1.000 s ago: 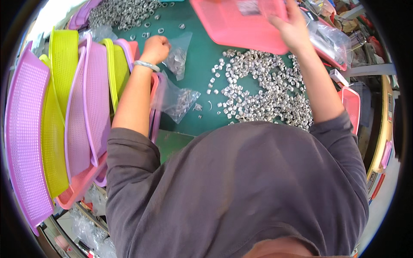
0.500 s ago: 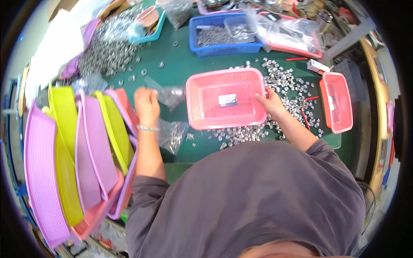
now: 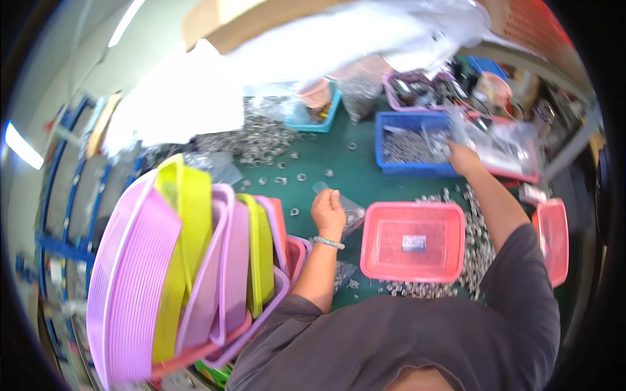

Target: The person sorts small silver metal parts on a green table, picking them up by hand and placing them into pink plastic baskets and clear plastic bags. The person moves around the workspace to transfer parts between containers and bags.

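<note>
My left hand (image 3: 328, 212) is closed in a fist over the green table; what it holds, if anything, is hidden. Right behind it lies a clear plastic bag (image 3: 354, 217) with small metal parts inside. My right hand (image 3: 463, 159) reaches far out to the right end of a blue tray (image 3: 417, 171). That tray holds many small metal pieces and a clear plastic container (image 3: 435, 138), close to my fingers, which are blurred and partly hidden. Between my arms sits a pink basket (image 3: 412, 270) with a label on its bottom, untouched by either hand.
Nested purple, green and pink baskets (image 3: 134, 280) stand on the left. Loose silvery rings (image 3: 261, 140) are heaped at the back left. Metal pieces (image 3: 479, 251) lie around the pink basket. A smaller pink basket (image 3: 554, 244) is at far right, a teal tray (image 3: 319, 126) at the back.
My right hand has let go of the pink basket's right rim and stretched forward to the blue tray. My left hand stays closed by the plastic bag. The whole view has shifted.
</note>
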`<state>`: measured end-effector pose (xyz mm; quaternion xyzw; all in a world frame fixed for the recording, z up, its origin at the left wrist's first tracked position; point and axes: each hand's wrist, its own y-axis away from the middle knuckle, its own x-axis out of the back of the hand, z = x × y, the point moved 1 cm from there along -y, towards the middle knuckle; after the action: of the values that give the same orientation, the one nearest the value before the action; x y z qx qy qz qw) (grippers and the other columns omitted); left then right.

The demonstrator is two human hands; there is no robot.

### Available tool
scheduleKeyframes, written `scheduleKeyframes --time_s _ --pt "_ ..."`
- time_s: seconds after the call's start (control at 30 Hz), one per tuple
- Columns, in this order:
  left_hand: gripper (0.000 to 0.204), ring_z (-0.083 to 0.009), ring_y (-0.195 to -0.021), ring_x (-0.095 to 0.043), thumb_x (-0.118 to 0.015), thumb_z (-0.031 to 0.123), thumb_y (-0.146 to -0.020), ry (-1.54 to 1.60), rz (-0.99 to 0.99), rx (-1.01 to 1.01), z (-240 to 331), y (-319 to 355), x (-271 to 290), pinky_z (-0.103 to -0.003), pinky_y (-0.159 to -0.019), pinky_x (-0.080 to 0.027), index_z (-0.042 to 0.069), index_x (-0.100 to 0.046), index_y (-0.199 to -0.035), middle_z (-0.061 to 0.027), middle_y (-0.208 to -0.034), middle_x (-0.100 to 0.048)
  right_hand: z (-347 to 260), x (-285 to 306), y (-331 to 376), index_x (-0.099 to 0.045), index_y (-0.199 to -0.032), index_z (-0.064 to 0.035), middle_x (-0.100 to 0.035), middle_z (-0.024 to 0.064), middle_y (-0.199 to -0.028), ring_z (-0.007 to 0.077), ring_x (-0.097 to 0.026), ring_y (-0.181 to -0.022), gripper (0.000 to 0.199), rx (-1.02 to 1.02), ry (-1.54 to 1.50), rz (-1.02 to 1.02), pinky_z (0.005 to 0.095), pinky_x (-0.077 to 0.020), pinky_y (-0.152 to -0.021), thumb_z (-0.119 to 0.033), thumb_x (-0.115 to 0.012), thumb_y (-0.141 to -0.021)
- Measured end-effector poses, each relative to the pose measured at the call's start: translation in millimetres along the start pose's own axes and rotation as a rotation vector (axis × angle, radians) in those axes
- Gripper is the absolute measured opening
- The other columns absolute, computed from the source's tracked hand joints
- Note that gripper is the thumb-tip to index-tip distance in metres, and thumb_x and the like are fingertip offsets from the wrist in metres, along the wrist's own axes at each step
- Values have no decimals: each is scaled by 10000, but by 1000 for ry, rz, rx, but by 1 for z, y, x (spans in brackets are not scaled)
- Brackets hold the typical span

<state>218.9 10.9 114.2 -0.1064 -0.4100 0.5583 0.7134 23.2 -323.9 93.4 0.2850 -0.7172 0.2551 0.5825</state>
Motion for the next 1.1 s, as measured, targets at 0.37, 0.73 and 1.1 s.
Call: scheduleKeyframes --time_s 0.37,0.73,1.1 --pt "104 -20 -555 -363 -508 55 -839 302 237 87 221 30 172 -168 -478 -296 16 -515 -743 42 -631 -440 0 -29 -13 -557 -777 -21 -570 217 -744 384 -548 -750 153 184 -315 229 460 -411 -653 -170 -528 -757" --pt "110 -40 -575 -367 -505 10 -809 -268 609 297 254 210 415 -181 -501 -299 -5 -498 -700 18 -635 -445 -35 48 96 -526 -749 -15 -526 120 -556 203 -528 -457 103 254 -555 333 316 -405 -431 -109 -529 -790" --pt "126 -102 -581 -420 -504 54 -794 -223 680 596 4 389 646 -236 -543 -368 -22 -482 -696 -37 -626 -474 -198 113 400 -565 -712 8 -563 37 -595 90 -511 -470 57 64 -783 -78 225 -405 -420 19 -601 -668"
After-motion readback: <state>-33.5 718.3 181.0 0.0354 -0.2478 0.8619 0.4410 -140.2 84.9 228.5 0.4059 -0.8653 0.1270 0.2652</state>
